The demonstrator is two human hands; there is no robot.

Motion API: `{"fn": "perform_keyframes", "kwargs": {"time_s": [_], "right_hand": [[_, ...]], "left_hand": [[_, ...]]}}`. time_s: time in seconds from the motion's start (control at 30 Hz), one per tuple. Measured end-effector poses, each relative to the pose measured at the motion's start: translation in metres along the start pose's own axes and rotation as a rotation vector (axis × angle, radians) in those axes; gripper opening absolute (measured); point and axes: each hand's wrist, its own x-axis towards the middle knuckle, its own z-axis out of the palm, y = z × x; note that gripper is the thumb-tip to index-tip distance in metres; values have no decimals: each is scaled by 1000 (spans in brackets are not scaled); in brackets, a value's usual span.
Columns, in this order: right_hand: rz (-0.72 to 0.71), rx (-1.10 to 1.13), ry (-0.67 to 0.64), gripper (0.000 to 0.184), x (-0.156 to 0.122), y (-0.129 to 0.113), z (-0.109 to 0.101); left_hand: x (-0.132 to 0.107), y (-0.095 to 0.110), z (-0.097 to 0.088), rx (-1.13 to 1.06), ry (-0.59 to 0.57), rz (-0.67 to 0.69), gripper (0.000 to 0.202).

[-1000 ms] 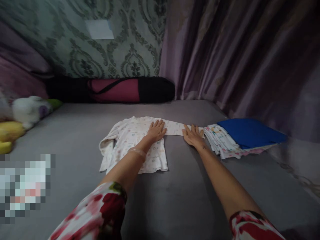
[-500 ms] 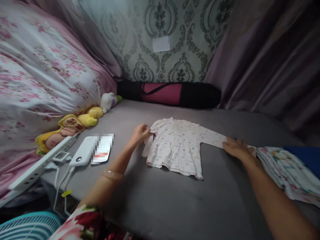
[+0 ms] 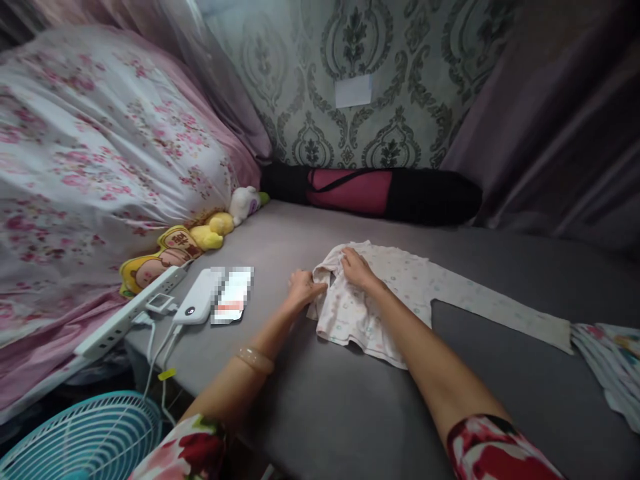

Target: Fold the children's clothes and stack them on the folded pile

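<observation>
A small white long-sleeved shirt [image 3: 400, 273] with a fine print lies spread on the grey bed surface [image 3: 320, 413]. Its right-hand sleeve stretches out flat toward a pile of folded clothes [image 3: 607, 363]. At the shirt's left edge, my left hand [image 3: 304, 288] is closed on the bunched sleeve, thumb against the cloth. My right hand [image 3: 356, 268] rests on the shirt near the left shoulder, fingers bent over the fabric; whether it pinches the cloth is hard to see. The left sleeve is partly hidden by folds and my hands.
Left of the shirt lie a phone [image 3: 233, 297], a white power bank [image 3: 196, 303] and a power strip [image 3: 130, 313] with cables. Plush toys [image 3: 215, 230] line the curtain. A long black and maroon bag [image 3: 350, 190] lies against the wall. A blue fan [image 3: 90, 440] stands at lower left.
My right hand has left the outstretched right sleeve and moved across to the shirt's left shoulder. My left hand stays at the left sleeve. The view has shifted left.
</observation>
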Motion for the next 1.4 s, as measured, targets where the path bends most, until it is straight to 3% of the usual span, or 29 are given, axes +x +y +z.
{"fn": "perform_keyframes", "kwargs": {"time_s": [0.1,0.23,0.3,0.37,0.43,0.47,0.53,0.6,0.67,0.9,1.0,1.17,1.27,1.4], "right_hand": [[55,-14,24,50,3,-3,9],[69,-59,55,51,-3,-4,13],[62,-90,63,51,-6,-6,15],[58,-121,64,53,-8,-9,16],[53,-142,60,54,-8,-11,17],[53,-150,59,54,-9,-11,17],[51,-163,59,55,-9,-12,17],[51,-177,59,55,-9,-12,17],[49,-189,64,55,-9,-12,17],[43,-207,74,54,-9,-12,18],[50,-201,69,55,-10,-13,18],[58,-192,64,55,-9,-13,18],[71,-192,48,56,-8,-13,19],[77,-204,57,56,-8,-13,20]], "left_hand": [[4,1,-1,-32,36,14,20],[9,-7,-18,75,237,125,17],[12,-14,-28,133,283,191,11],[16,-20,-37,53,196,253,7],[22,-25,-41,-209,45,248,16],[26,-28,-42,-352,2,195,23],[34,-35,-42,-516,33,12,30],[38,-44,-41,-488,112,-131,27],[38,-51,-38,-400,115,-176,23],[24,-44,-22,-65,77,-89,39],[24,-39,-25,-218,-35,-115,35],[39,-45,-56,-757,-192,-47,41],[55,-56,-83,-752,-146,19,43],[78,-76,-108,-527,-97,155,31]]}}
